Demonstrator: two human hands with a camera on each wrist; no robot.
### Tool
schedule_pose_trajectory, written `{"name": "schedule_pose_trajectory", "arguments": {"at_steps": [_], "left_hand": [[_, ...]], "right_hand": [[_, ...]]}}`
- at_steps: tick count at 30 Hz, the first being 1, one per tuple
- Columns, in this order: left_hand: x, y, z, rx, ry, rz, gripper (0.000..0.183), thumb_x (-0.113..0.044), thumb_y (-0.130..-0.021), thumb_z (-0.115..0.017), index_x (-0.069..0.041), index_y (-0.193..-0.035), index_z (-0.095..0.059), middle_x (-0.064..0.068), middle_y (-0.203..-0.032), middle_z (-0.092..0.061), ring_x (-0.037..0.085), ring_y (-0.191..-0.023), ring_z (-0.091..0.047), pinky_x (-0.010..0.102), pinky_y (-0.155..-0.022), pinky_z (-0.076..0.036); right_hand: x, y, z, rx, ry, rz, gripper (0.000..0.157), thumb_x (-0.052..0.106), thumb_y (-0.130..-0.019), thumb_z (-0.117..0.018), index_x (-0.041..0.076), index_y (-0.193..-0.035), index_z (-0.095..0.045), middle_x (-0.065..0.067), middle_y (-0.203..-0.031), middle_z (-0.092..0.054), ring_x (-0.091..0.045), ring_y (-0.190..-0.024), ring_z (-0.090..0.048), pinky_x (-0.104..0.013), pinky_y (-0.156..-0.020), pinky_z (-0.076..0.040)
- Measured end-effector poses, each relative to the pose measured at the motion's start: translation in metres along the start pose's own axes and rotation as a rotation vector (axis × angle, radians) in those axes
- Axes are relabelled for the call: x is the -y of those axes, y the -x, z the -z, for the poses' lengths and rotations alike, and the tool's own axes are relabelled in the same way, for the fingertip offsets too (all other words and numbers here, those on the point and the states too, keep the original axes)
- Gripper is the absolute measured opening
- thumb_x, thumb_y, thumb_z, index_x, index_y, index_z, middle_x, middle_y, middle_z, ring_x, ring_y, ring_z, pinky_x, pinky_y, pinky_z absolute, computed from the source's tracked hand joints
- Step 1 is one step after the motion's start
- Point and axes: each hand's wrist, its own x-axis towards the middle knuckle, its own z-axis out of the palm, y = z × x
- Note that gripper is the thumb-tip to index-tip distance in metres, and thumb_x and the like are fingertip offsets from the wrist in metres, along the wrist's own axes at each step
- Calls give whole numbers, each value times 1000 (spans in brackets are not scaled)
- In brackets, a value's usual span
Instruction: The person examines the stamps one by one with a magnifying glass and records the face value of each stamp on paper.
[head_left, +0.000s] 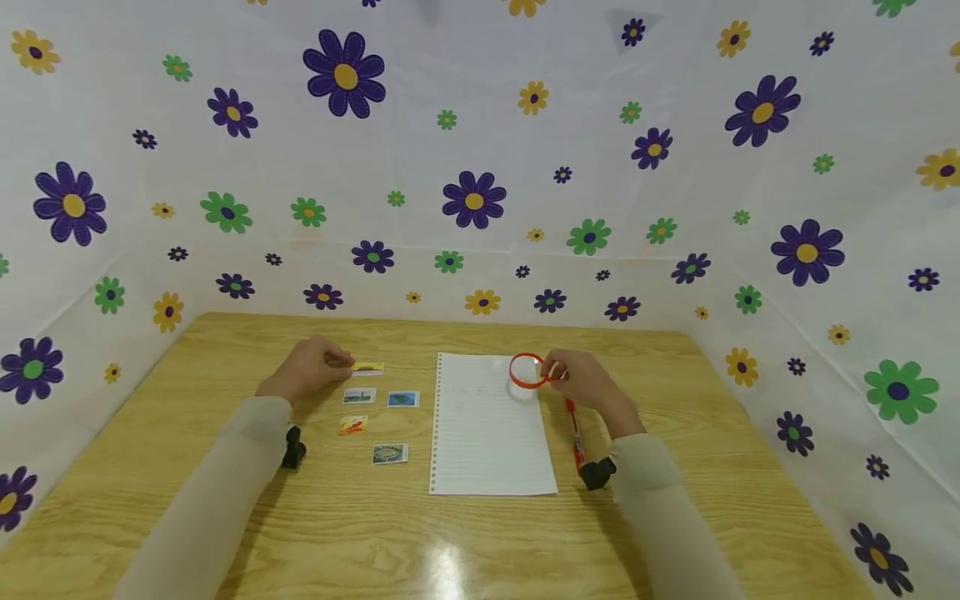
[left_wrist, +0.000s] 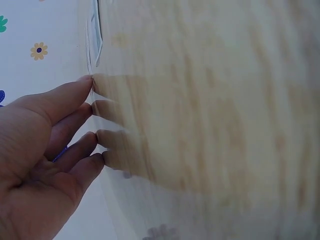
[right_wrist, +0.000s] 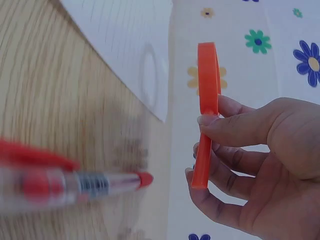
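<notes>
My right hand holds a red-rimmed magnifying glass by its handle, above the top right corner of a lined sheet of paper. In the right wrist view, thumb and fingers pinch its orange-red handle, and the lens is seen edge-on. My left hand rests on the table with its fingertips at the left end of a yellow picture stamp. Seen from the left wrist, the thumb tip meets the stamp's edge while the other fingertips touch the wood, spread apart.
Several more small picture stamps, such as a grey one and a blue one, lie left of the paper. A red pen lies right of it, under my right forearm. Flowered cloth encloses the wooden table.
</notes>
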Motion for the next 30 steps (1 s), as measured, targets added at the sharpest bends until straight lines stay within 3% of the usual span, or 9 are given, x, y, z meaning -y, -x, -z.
{"name": "schedule_pose_trajectory", "arguments": {"at_steps": [9,14,30], "left_hand": [[-3,-1,2,-3,9,-12,26,-14,-97,-72,-3,-120,-76,22,-133,-68,44,-128,-61,60,-112,-45],[-4,-1,1,-8,11,-4,25,-14,-96,-72,-3,-118,-76,23,-134,-68,44,-127,-61,60,-112,-46],[-5,-2,1,-9,-18,32,25,-15,-97,-72,-4,-118,-76,21,-132,-70,43,-127,-61,59,-112,-46]], "right_hand": [[17,-18,-18,-6,-12,50,14,-4,-92,-69,8,-99,-69,-13,-96,-72,-25,-86,-65,-36,-78,-57],[28,-24,-28,10,-25,32,14,-3,-94,-68,9,-102,-70,-12,-99,-73,-24,-89,-65,-34,-77,-57],[68,-51,-45,-3,11,66,15,-1,-93,-69,13,-100,-70,-9,-100,-74,-23,-89,-65,-35,-80,-56]]}}
